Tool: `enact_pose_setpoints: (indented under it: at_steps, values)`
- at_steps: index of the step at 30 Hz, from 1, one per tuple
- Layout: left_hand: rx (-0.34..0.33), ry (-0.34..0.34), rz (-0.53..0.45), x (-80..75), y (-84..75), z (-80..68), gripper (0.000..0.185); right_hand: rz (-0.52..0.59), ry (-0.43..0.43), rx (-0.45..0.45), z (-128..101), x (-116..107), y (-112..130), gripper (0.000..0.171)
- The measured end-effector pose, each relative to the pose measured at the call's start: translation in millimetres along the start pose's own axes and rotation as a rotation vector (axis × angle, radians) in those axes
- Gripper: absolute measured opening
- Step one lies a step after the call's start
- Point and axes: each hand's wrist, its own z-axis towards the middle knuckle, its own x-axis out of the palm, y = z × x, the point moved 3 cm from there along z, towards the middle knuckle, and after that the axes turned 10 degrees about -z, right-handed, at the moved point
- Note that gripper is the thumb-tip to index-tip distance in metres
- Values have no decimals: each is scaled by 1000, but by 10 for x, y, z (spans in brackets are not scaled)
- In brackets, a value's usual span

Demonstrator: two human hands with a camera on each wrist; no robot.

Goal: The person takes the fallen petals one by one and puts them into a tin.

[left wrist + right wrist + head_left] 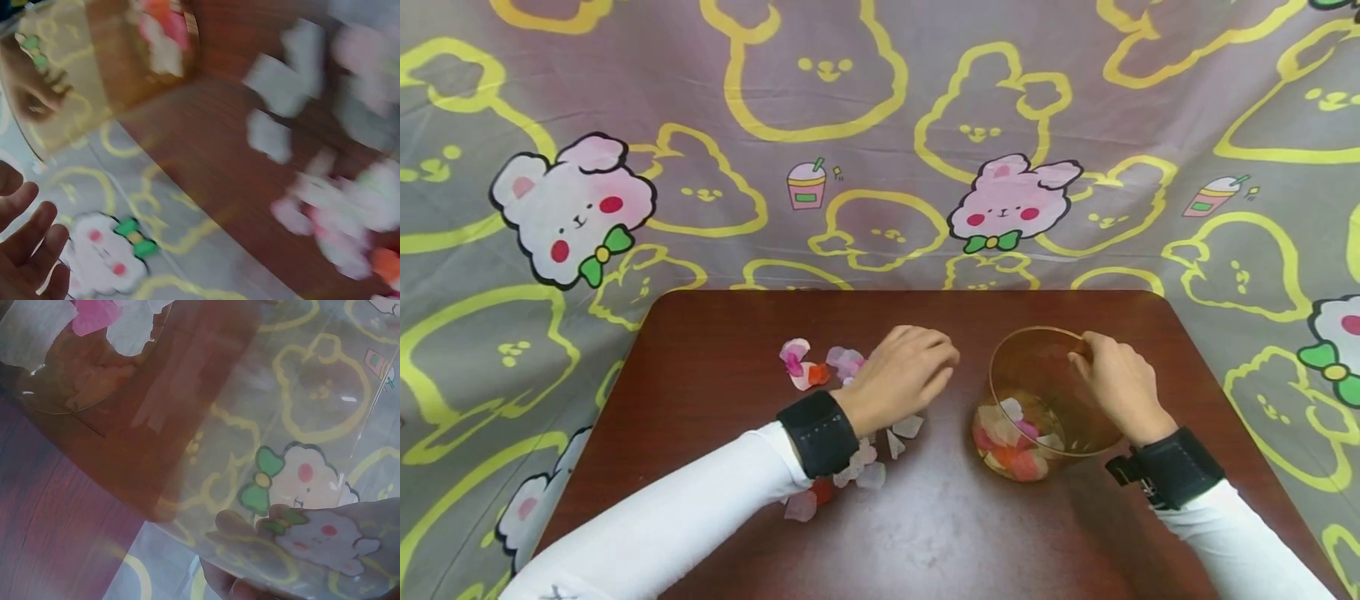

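Observation:
A clear amber plastic cup [1024, 367] stands on the brown table [940, 533], right of centre, with pink, white and orange petals [1015, 443] in its bottom. My right hand [1112, 379] grips the cup's far right rim. Loose petals [808, 367] lie scattered on the table to the left, more of them [865, 468] under my left wrist. My left hand [910, 371] hovers over them, fingers loosely bent downward, nothing seen in it. The left wrist view is blurred: relaxed fingers [31, 244], the cup [119, 69], petals [350, 206]. The right wrist view looks through the cup wall [206, 425].
A grey cloth [850, 125] printed with yellow bunny outlines and pink bunnies hangs behind the table and drapes around both sides. The table's rounded far corners and its left and right edges are in view. Bare wood lies in front of the cup.

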Motion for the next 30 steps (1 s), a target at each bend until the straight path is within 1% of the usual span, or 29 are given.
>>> enact_pose_setpoints:
  at_steps: [6,11,20,25,28,30]
  values:
    - [-89,18,14,-65,407,-383,15,-1,-1,0,-3,-4,2,16]
    - [-194,16,14,-85,725,-658,21,-2,1,-14,-8,6,5,16]
    - [-388,41,112,-83,1379,-1139,27,6,-3,-19,-2,20,8,15]
    - [-493,44,115,-86,1628,-1309,36,5,-9,-18,0,18,8,15]
    - [-547,73,117,-65,1714,-1370,42,3,-6,-17,0,22,6,15]
    - [-571,99,126,-35,1757,-1395,44,3,-5,-17,-2,25,5,15]
